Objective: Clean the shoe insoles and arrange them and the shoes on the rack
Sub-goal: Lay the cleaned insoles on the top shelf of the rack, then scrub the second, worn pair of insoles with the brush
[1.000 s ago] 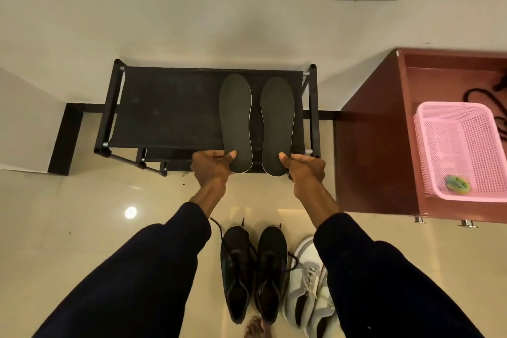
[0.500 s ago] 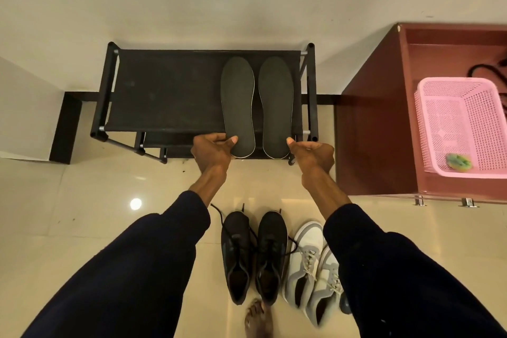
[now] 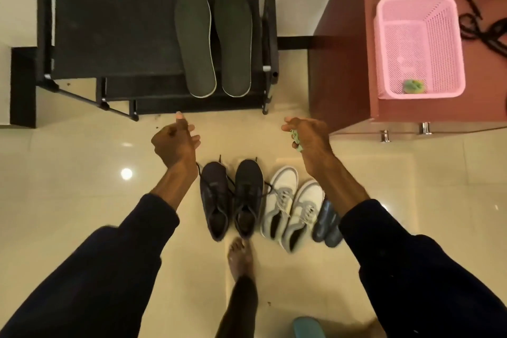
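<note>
Insoles [image 3: 194, 43] released onto rack [image 3: 109, 30]. Left grip [image 3: 175, 142] withdrew spread; right grip [image 3: 304, 137] withdrew clutching green pad [image 3: 295, 135]. Shoes [image 3: 248, 189] awaited racking.

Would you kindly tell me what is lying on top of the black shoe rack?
The left insole and right insole lie side by side on the right part of the rack's top shelf, near ends overhanging its front. The lower tiers are mostly covered by it.

the rack [image 3: 115, 33] bears two insoles [image 3: 195, 41]; the floor [image 3: 82, 159], seemingly three shoe pairs [image 3: 248, 195].
</note>
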